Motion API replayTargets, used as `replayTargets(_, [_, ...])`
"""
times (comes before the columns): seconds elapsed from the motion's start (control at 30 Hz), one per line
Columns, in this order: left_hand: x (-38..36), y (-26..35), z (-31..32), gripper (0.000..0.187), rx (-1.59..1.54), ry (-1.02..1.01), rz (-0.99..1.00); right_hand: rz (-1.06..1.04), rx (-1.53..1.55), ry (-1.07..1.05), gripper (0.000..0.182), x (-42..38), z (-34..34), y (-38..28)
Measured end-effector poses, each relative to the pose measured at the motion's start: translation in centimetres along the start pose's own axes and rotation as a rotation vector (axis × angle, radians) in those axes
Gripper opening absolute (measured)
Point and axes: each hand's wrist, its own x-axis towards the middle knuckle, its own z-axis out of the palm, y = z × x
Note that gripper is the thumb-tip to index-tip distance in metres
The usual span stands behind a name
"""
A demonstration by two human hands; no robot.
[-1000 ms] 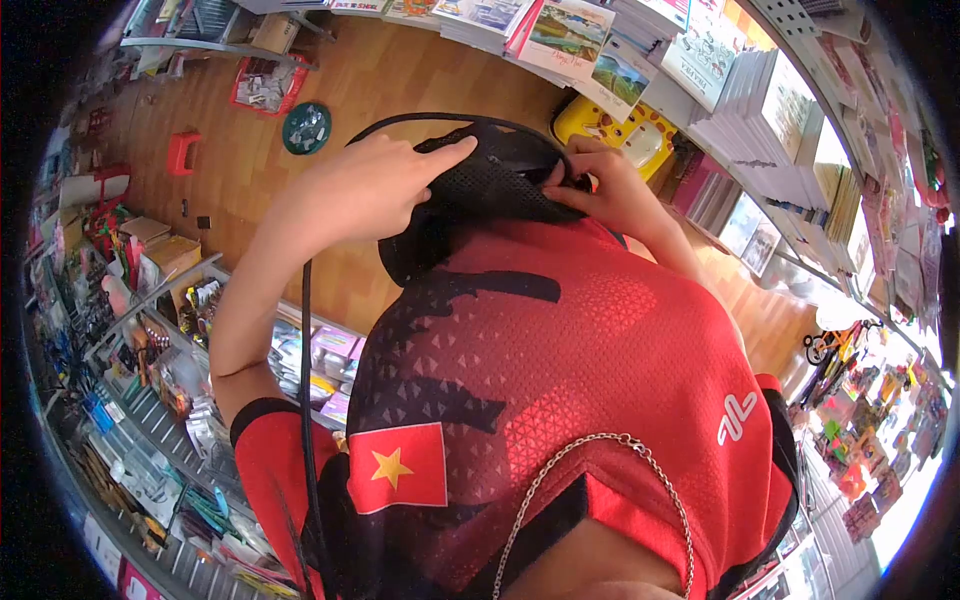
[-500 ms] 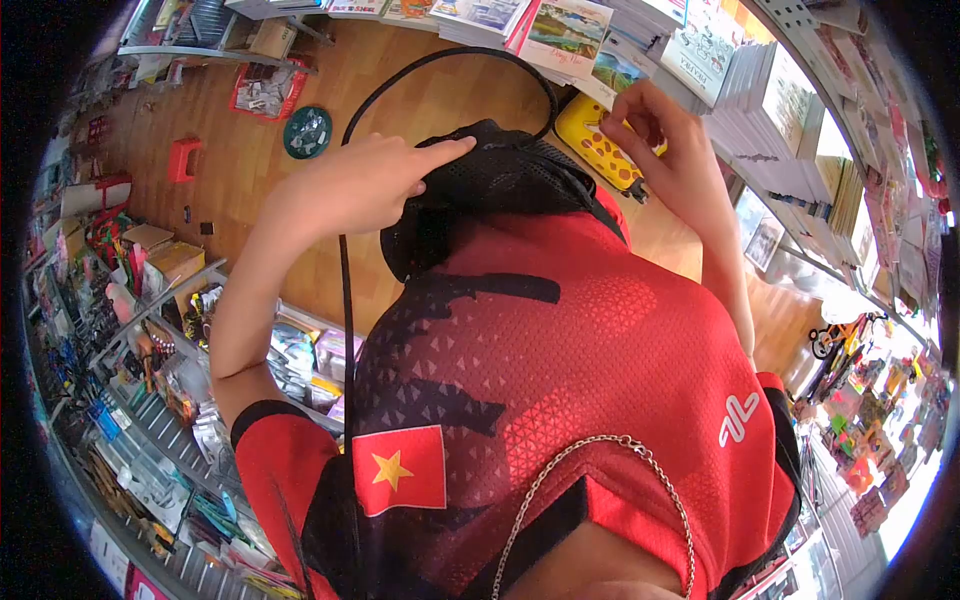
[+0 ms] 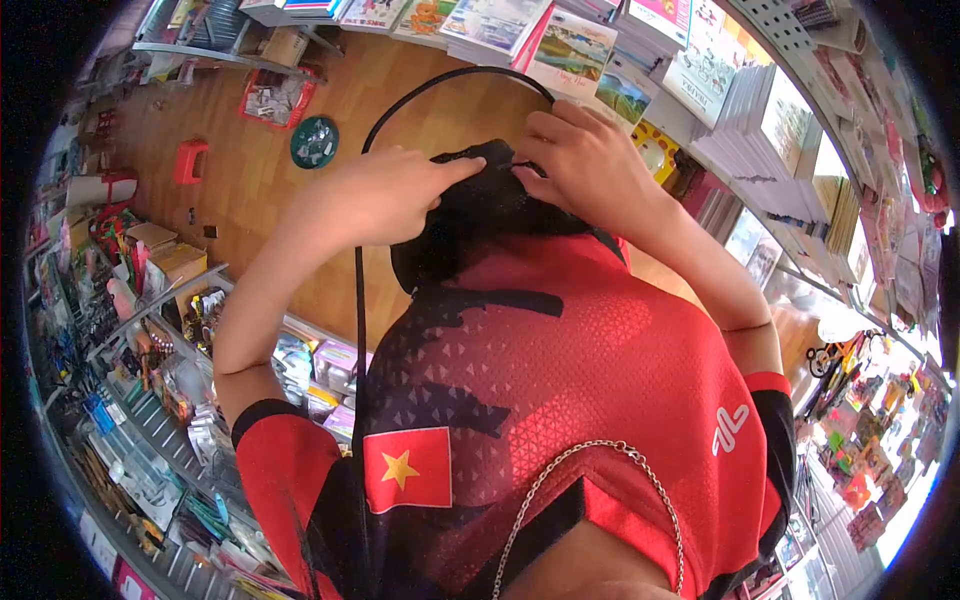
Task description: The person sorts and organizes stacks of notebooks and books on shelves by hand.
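Black fabric bundle, both hands on it

Black and soft-looking, the fabric bundle (image 3: 475,205) lies at the far side of the red shirt (image 3: 600,340), against its front and between the two hands. The right hand (image 3: 595,165) has just changed place: half a second ago it was raised to the right, apart from the fabric; now it is back at the bundle's far right edge. Its thumb and fingers are bent and drawn close together at the fabric, though whether they pinch it I cannot tell. The left hand (image 3: 385,195) remains at the left side, index finger stretched along the top, the others curled under; their grip is hidden. As I judge it, the handling is two-handed again, the left steadying while the right does the finer work.

A black cord (image 3: 361,300) arches beyond both hands and runs down the left. Farther left, a green basin (image 3: 315,142) sits on the wooden floor (image 3: 235,200).
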Motion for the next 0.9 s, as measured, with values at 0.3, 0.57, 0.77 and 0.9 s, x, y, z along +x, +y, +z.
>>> replayTargets(0.3, [1.0, 1.0, 1.9, 0.034, 0.175, 0.324, 0.087, -0.247, -0.128, -0.069, 0.016, 0.5, 0.4, 0.6])
replayTargets(0.57, [1.7, 0.8, 1.6, 0.017, 0.320, 0.340, 0.106, -0.479, -0.241, -0.077, 0.011, 0.2, -1.8, 2.2])
replayTargets(0.77, [-0.2, 0.8, 1.6, 0.009, 0.293, 0.332, 0.061, -0.482, -0.314, -0.017, 0.016, -4.1, -2.7, 3.5])
replayTargets(0.9, [0.4, 1.2, 1.8, 0.009, 0.317, 0.337, 0.066, -0.358, -0.224, 0.009, 0.015, -7.1, -1.9, 4.3])
